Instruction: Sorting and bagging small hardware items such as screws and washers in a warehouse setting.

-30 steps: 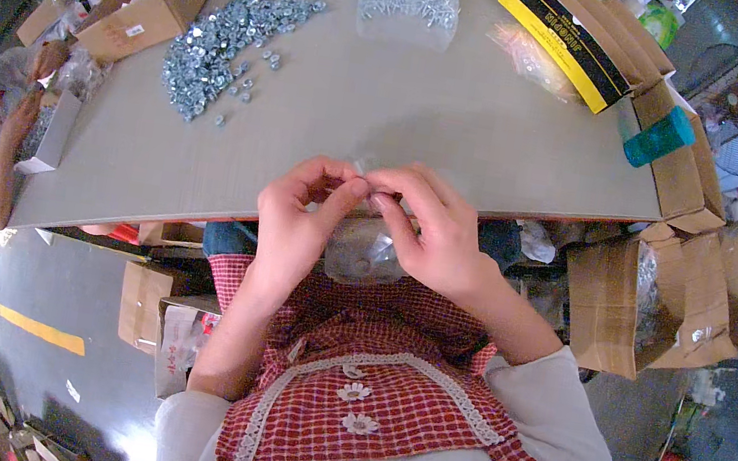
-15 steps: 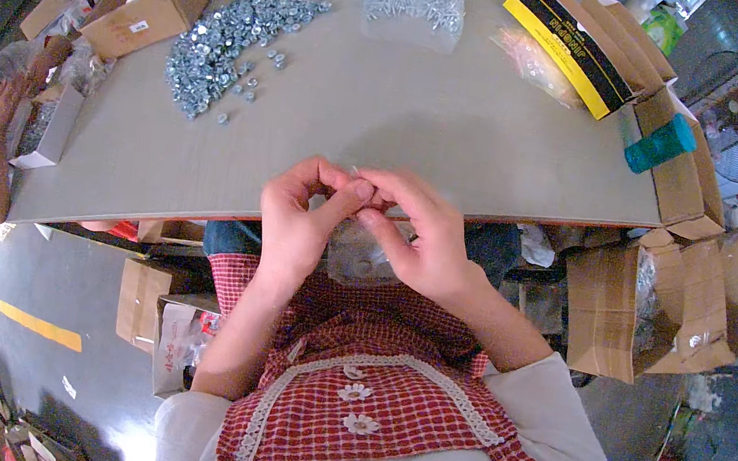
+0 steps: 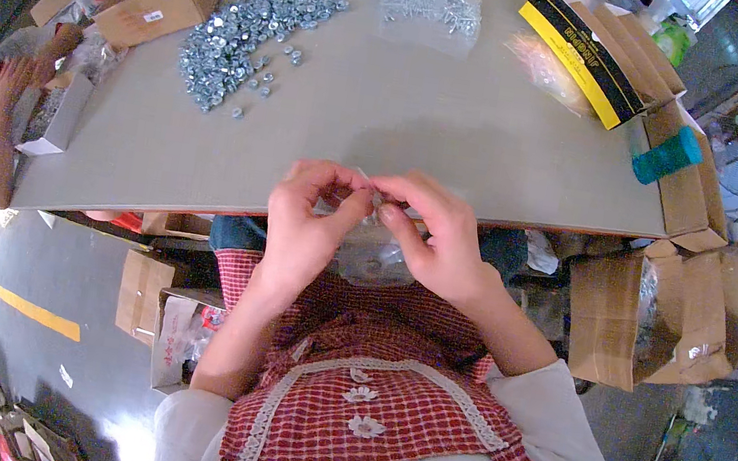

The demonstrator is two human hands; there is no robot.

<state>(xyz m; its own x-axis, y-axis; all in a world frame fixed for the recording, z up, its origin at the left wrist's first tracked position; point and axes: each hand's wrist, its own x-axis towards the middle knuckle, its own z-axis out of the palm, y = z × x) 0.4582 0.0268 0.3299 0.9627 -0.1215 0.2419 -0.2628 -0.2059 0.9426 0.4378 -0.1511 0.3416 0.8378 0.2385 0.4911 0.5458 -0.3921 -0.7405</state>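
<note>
L hand [image 3: 302, 215] & R hand [image 3: 445, 250] meeting at near edge of grey table [image 3: 330, 113]; thumbs & forefingers pinching tog. on small pale pc [image 3: 376, 200], held btwn both sets of fingertips; exact kind too small to tell. Clear plastic [image 3: 375, 262] showing just below, over lap. Farther back: loose metal pcs [image 3: 240, 41] lying in heap, L; clear bag w/ screw-like pcs [image 3: 429, 7] sitting mid; blk/yel. box [image 3: 582, 54] standing R. Co-worker's hand [image 3: 14, 81] hovering nr white box [image 3: 60, 124], far L.

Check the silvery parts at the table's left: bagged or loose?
Loose: the silvery parts lie heaped directly on the grey tabletop, several scattered apart from the pile.
</note>
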